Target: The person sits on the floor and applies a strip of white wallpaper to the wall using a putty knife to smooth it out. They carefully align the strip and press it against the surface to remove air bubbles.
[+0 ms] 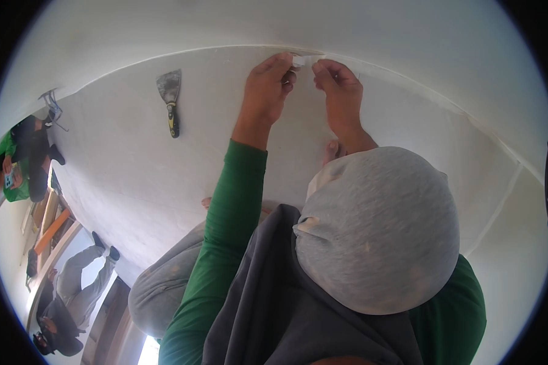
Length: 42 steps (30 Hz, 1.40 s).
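Note:
Both my hands are at the seam where the pale floor (225,121) meets the white wall (286,24). My left hand (266,85) pinches a small white strip (298,61), perhaps tape or paper; its exact kind is too small to tell. Close by on the right, my right hand (342,91) has its thumb and fingertips pressed together at the strip's other end. The short stretch of strip between the two hands looks thin and whitish. To the left of my hands, a putty knife (172,100) with a stained blade and a black-and-yellow handle lies on the floor.
My grey-trousered knee (380,231) rises below my right hand. At the far left, one person (21,158) in green holds a phone-like object, and another (73,298) is lower down. Loose wires (53,109) stick out near the wall; wooden boards (49,225) are beyond the floor.

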Tool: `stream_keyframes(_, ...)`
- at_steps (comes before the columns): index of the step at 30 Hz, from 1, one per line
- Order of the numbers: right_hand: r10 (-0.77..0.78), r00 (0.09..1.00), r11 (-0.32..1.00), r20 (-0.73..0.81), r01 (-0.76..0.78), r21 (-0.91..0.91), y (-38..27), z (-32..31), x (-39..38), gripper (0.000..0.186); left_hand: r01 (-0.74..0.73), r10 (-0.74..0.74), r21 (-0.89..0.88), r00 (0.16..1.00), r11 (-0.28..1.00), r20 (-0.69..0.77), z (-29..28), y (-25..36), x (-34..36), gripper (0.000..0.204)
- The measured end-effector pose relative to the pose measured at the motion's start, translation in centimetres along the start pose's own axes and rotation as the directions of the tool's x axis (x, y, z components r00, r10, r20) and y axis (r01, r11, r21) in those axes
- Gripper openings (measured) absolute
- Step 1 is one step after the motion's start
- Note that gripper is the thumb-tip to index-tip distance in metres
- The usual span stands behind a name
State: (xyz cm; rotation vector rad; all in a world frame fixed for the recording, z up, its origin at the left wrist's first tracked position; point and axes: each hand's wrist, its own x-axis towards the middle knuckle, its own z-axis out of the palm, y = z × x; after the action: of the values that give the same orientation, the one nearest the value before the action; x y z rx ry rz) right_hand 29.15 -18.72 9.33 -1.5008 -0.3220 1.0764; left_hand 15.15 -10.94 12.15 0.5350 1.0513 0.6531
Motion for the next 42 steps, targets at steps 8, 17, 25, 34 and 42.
stream_keyframes(8,-0.027,0.993,0.999,0.115,0.024,0.035,-1.4,0.4,0.8,0.023,-0.131,0.146,0.165,0.986,0.977,-0.084,2.3,-1.5,0.5,0.026)
stream_keyframes(17,-0.199,0.953,0.965,0.23,0.231,-0.123,-1.3,-1.5,2.1,0.02,-0.112,0.11,0.12,0.994,0.986,0.027,2.3,-1.9,0.2,0.026)
stream_keyframes(25,-0.145,0.972,0.955,0.186,0.186,-0.231,-1.2,-3.6,3.3,0.031,-0.002,0.002,0.082,1.0,0.997,0.001,2.4,-2.3,0.4,0.026)
stream_keyframes(34,-0.071,0.974,0.986,0.217,0.102,-0.133,-0.5,-3.1,3.4,0.038,-0.086,0.089,0.176,0.996,0.981,-0.012,2.5,-3.4,1.7,0.027)
stream_keyframes(42,-0.052,0.991,0.976,0.124,0.077,-0.202,0.8,-5.7,4.2,0.041,-0.075,0.043,0.527,0.996,0.846,0.073,2.6,-2.3,0.6,0.034)
